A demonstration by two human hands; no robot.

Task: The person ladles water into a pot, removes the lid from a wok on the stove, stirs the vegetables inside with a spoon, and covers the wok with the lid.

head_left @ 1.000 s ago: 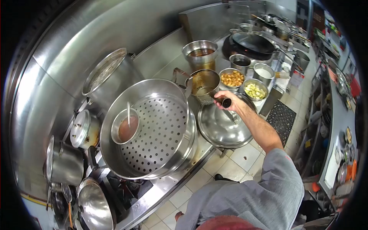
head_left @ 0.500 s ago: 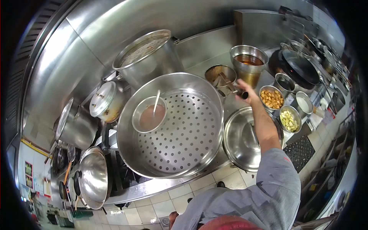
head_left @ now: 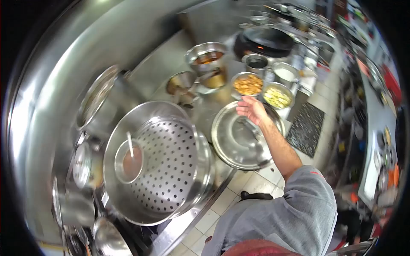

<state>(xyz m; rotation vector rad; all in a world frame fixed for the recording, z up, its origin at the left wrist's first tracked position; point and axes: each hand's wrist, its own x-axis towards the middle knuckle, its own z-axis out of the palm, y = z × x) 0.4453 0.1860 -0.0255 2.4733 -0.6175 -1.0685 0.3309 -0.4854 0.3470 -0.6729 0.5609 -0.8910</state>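
My right hand (head_left: pixel 252 110) is held over a large round steel lid (head_left: pixel 232 143), its fingers stretched out and nothing in them. Just beyond the fingertips stand a bowl of browned fried pieces (head_left: pixel 247 84) and a bowl of pale green-yellow chopped pieces (head_left: pixel 277 97). A small pot (head_left: pixel 174 83) with a handle sits further left, beside a steel pot of brown liquid (head_left: pixel 207 57). To the left lies a wide perforated steel pan (head_left: pixel 168 164), holding a bowl of pinkish contents (head_left: pixel 133 164) with a white-handled utensil. I cannot make out my left hand.
A tall stockpot (head_left: pixel 100 98) stands against the steel wall. A lidded pot (head_left: pixel 85 166) and a wok (head_left: pixel 111 239) are at lower left. A black covered wok (head_left: pixel 265 40) is at the back. A black mat (head_left: pixel 305 128) lies on the tiled floor.
My right hand has left the small pot's handle and come over toward the lid and the food bowls, with fingers opened. The view has turned to the right.
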